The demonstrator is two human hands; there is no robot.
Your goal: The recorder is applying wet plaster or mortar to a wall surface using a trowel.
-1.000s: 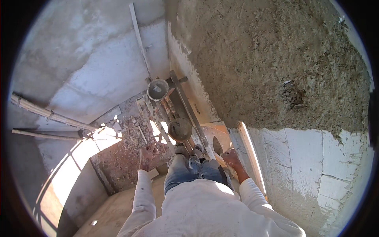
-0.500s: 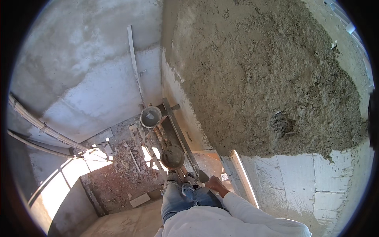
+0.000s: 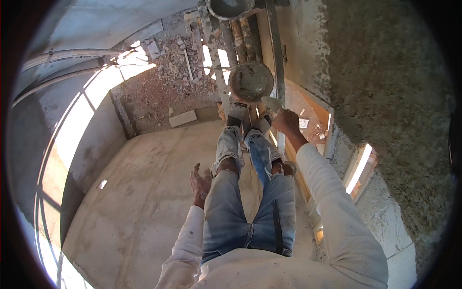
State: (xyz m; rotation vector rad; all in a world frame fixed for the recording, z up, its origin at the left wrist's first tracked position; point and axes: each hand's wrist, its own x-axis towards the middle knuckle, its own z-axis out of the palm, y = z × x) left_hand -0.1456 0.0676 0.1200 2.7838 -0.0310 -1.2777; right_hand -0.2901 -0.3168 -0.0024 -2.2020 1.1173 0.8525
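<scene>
My right hand (image 3: 286, 121) is closed on the handle of a trowel (image 3: 271, 102), whose blade points toward a round mortar pan (image 3: 251, 81) just above my shoes. A second pan (image 3: 230, 8) holding grey material is at the top edge. My left hand (image 3: 199, 181) hangs empty beside my left thigh, fingers apart and coated with dried grey residue. My shoes (image 3: 236, 115) rest on narrow planks and poles of a raised platform (image 3: 220, 77), with torn jeans above them.
A mortar-coated wall (image 3: 385, 91) rises at my right, above a lit opening (image 3: 358, 168). A concrete floor (image 3: 139, 183) lies below, with rubble (image 3: 168, 62) farther forward. Curved pipes (image 3: 77, 54) and a bright barred opening (image 3: 77, 113) are at the left.
The view has tipped down toward my legs and the floor. The trowel in my right hand has moved closer to the lower pan, and my left hand is back in view.
</scene>
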